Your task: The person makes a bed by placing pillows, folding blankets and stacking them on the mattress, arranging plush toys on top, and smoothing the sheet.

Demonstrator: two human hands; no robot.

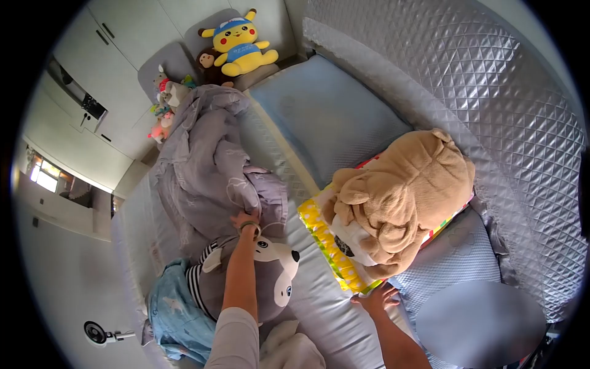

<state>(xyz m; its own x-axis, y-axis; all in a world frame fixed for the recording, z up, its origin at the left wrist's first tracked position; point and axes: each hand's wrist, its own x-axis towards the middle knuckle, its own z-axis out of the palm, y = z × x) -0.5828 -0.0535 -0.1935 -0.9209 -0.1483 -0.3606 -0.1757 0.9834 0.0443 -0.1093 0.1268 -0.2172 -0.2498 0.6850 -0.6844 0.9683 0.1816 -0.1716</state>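
My left hand (247, 221), with a bracelet at the wrist, grips the lower edge of a bunched grey blanket (206, 160); its fingertips are partly hidden in the folds. Under that forearm lies a grey and white plush dog (267, 286) with a black nose and a striped part. My right hand (377, 299) rests open, fingers apart, by the near corner of a yellow polka-dot-edged pillow or mat (326, 240). On top of this sits a folded tan plush toy (399, 203), whose face is mostly turned away.
A blue pillow (332, 111) lies farther up the bed, and another blue pillow (458, 252) to the right. Quilted silver padding (455, 80) lines the wall side. A Pikachu plush (239, 46) and smaller toys sit at the head. A light blue blanket (178, 307) lies lower left.
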